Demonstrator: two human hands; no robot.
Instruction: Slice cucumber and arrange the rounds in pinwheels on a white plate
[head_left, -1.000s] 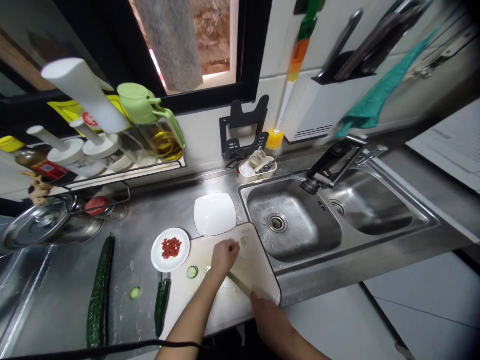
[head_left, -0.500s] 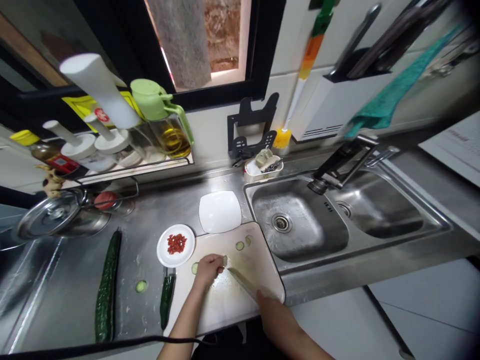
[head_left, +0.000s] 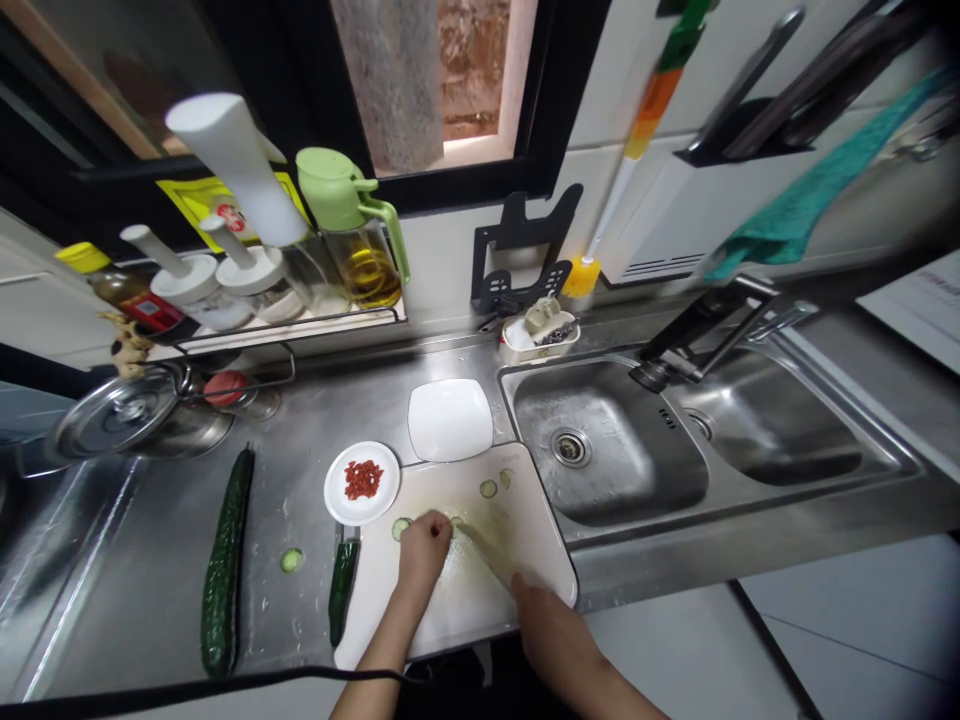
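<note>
My left hand (head_left: 424,545) curls on the cutting board (head_left: 457,610); its grip I cannot tell. My right hand (head_left: 541,625) clasps a knife (head_left: 487,552).

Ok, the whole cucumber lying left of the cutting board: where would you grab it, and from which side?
Probably grip the whole cucumber at its middle, from above, fingers across its width. It lies flat on the counter, long and slim, with bare steel along both sides; the loose slice lies apart.

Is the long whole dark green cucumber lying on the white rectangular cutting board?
No, the long whole dark green cucumber lies on the steel counter, well left of the white rectangular cutting board.
</note>
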